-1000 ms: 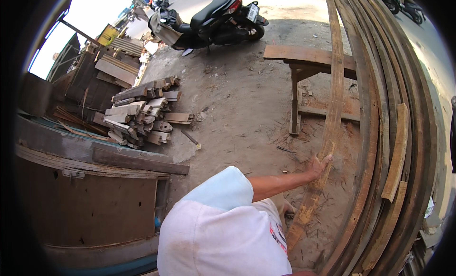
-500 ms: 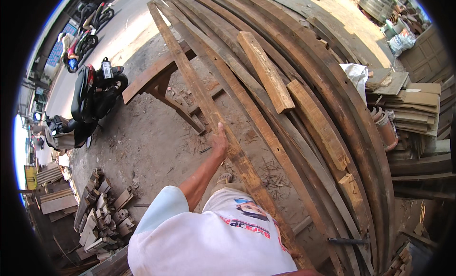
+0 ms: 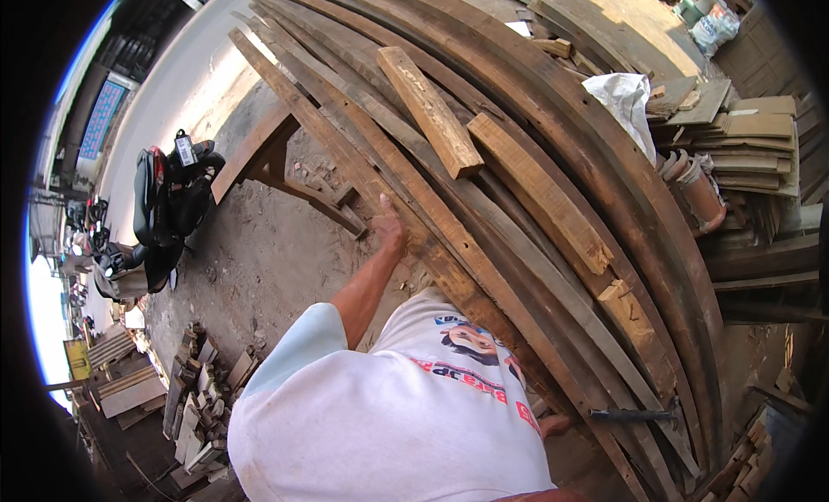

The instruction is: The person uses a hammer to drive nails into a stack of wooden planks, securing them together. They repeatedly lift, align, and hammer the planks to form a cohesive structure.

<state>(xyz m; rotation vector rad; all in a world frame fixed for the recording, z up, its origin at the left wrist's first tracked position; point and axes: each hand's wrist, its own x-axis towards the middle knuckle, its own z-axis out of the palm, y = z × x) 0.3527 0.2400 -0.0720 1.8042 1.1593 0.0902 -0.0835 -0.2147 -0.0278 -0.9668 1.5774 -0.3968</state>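
Note:
A long, worn brown wooden plank (image 3: pixel 449 273) runs from the far left down past my right side. My left hand (image 3: pixel 392 229) is closed on its left edge, thumb lying up along the wood and the other fingers mostly hidden. Close to the plank's near end, my right hand (image 3: pixel 553 425) shows only in part beside my shirt and seems wrapped round the wood; my body covers the rest. The plank lies right alongside the other long boards (image 3: pixel 518 299). A hammer (image 3: pixel 635 415) with a black handle rests across those boards.
Short wooden blocks (image 3: pixel 429 113) lie on the long boards. A wooden trestle (image 3: pixel 259 152) stands at the far left, with a parked motorbike (image 3: pixel 160 200) beyond it. Scrap wood (image 3: pixel 197 407) is heaped at the lower left. Stacked flat boards (image 3: pixel 751 144) and a white sack (image 3: pixel 623 105) sit at right.
The plank has shifted right, closing the gap to the neighbouring boards, with my left hand still on it. My view has turned, and my right hand shows farther out past my shirt.

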